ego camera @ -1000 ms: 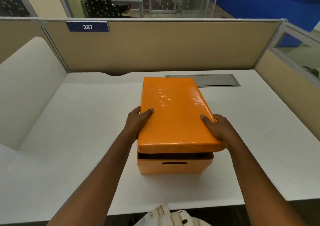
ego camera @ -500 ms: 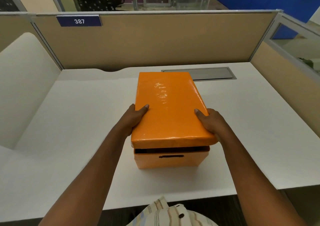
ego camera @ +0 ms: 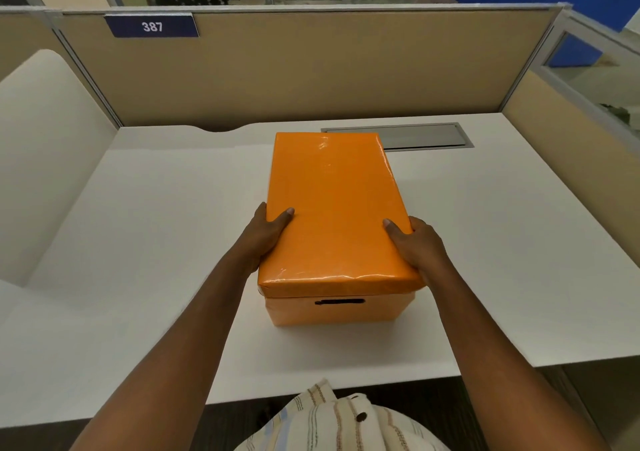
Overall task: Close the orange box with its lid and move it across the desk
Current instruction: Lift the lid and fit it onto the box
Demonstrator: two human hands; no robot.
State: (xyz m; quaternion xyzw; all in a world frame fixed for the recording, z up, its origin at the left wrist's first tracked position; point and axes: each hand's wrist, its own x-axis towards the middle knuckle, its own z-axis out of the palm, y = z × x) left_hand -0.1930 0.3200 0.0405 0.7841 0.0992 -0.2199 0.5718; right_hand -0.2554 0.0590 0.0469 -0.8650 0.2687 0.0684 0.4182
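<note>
Orange lid now sits down on box; earlier gap gone.

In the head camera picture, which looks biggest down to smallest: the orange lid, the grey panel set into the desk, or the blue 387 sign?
1. Orange lid, by far the largest.
2. Grey panel.
3. Blue 387 sign.
The panel and sign sit farther from the camera, so their true sizes stay unsure.

Both forearms are bare from elbow to wrist; no sleeves, watch or rings are visible. The left hand and right hand are ungloved. The shirt is cream with thin brown and blue stripes and one dark button
</note>
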